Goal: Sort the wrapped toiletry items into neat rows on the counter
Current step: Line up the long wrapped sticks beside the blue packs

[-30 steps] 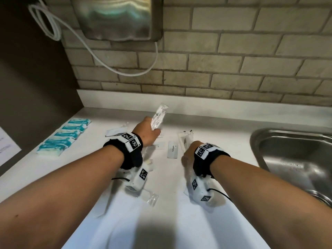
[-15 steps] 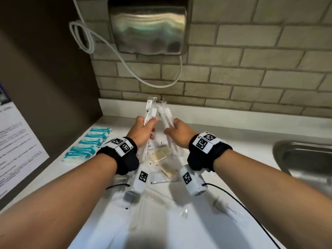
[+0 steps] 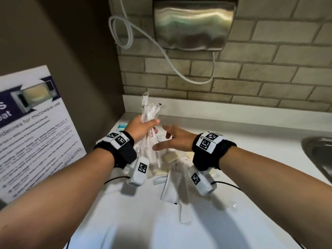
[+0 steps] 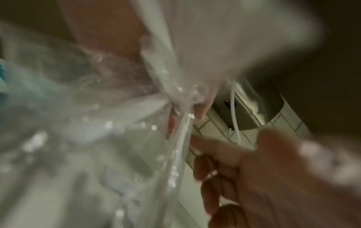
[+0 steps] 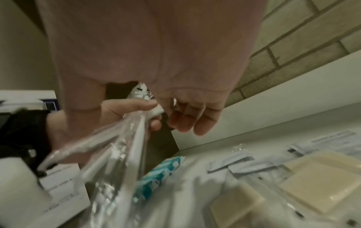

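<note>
Head view shows your left hand (image 3: 142,127) gripping a bundle of clear-wrapped toothbrushes (image 3: 149,112) above the far left of the bench (image 3: 251,133). The bundle's long axis runs near-to-far and stands nearly upright, its upper ends pointing toward the brick wall (image 3: 233,83). The wrappers are clear and crinkled with white sticks inside; I cannot count them through the blur. Your right hand (image 3: 173,139) hovers just right of the bundle, fingers (image 5: 187,121) loosely spread and holding nothing. On the bench under your wrists lie at least two cream soap bars (image 5: 320,180), several white sachets (image 3: 168,187), and one teal-printed packet (image 5: 162,174).
</note>
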Action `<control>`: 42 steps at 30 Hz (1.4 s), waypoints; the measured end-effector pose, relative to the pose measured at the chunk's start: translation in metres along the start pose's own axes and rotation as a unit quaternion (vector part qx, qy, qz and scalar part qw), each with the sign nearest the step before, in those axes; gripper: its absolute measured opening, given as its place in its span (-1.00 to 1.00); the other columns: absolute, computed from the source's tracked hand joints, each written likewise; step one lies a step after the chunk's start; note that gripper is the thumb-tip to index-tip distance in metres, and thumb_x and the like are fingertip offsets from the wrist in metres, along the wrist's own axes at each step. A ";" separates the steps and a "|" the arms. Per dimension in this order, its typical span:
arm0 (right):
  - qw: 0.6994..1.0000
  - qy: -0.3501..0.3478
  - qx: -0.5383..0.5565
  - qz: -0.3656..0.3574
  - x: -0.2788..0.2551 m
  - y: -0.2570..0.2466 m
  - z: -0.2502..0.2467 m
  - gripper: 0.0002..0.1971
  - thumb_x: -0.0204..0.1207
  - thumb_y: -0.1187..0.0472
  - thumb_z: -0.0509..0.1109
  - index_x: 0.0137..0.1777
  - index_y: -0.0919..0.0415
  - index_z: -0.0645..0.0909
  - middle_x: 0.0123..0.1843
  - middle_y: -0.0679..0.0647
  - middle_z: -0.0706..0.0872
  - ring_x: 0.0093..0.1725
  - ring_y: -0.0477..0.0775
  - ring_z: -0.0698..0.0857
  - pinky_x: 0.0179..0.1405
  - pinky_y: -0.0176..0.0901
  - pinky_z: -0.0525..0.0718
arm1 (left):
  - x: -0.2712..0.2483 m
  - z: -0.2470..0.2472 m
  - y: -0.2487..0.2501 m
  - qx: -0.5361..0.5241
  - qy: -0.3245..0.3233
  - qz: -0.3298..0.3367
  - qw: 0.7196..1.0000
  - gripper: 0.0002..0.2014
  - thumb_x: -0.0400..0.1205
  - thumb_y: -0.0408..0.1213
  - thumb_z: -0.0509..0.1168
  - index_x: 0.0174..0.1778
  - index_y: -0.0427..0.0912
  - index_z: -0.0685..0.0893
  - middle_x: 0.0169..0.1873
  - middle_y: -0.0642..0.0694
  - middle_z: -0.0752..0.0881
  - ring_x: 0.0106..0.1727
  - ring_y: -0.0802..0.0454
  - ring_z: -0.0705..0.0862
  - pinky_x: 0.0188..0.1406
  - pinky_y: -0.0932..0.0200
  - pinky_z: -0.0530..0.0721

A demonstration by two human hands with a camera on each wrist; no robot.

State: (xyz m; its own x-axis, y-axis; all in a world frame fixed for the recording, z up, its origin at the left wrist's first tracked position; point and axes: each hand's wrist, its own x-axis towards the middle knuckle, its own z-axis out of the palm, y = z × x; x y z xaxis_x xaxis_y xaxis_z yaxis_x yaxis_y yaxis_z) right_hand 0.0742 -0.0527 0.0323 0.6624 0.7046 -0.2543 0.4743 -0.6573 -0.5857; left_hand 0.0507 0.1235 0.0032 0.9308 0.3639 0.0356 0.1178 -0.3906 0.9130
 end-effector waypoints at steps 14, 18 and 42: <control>0.934 -0.098 -0.343 0.039 0.033 0.029 0.068 -0.23 0.38 -0.30 0.44 0.56 -0.04 0.37 0.50 0.02 0.43 0.52 0.19 0.36 0.46 0.03 0.33 | 0.007 -0.034 -0.051 0.119 -0.025 -0.009 0.993 -0.20 0.22 0.45 0.44 0.02 -0.24 0.71 -0.27 -0.11 0.82 -0.22 -0.04 0.79 -0.02 0.03 0.73; 0.918 -0.093 -0.377 0.078 0.033 0.053 0.046 -0.52 0.41 -0.14 0.46 0.28 0.00 0.52 0.25 0.03 0.60 0.33 0.17 0.55 0.27 0.00 0.47 | 0.020 -0.023 -0.051 0.114 -0.035 -0.005 0.993 -0.41 0.36 0.31 0.46 -0.12 -0.23 0.68 -0.33 -0.10 0.79 -0.29 -0.02 0.75 -0.29 0.17 0.62; 0.969 -0.054 -0.214 0.113 0.079 0.085 0.017 -0.29 0.45 -0.01 0.49 0.60 -0.20 0.32 0.66 0.03 0.21 0.59 0.22 0.34 0.56 0.03 0.34 | 0.061 0.017 -0.054 0.144 -0.058 -0.027 0.987 -0.24 0.34 0.31 0.47 0.24 -0.24 0.58 0.04 -0.14 0.74 0.07 -0.13 0.70 -0.06 0.12 0.56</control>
State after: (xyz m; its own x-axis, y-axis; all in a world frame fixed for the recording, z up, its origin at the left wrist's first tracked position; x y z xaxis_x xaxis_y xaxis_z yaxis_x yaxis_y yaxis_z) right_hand 0.1576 -0.0481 -0.0504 0.7232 0.5392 -0.4316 0.5374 -0.8318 -0.1388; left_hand 0.1070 0.1526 -0.0505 0.9520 0.2974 -0.0728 0.2465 -0.6034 0.7584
